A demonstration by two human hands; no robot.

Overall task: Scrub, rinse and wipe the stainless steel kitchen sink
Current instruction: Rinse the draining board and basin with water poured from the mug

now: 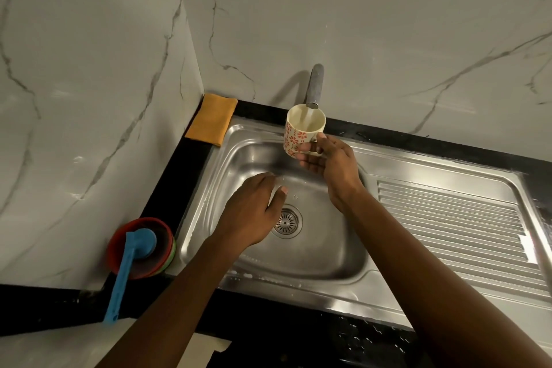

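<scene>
A stack of plastic bowls, red on top with green edges beneath, stands on the black counter, well to the left of the left fingers and nearer the viewer. A blue long-handled utensil rests its round head in the top bowl, its handle slanting out over the rim. White marble-look wall tiles with grey veins rise beyond the right fingers and meet in a corner at the left. A pale flat sheet shows at the bottom edge, and what it is cannot be told.
</scene>
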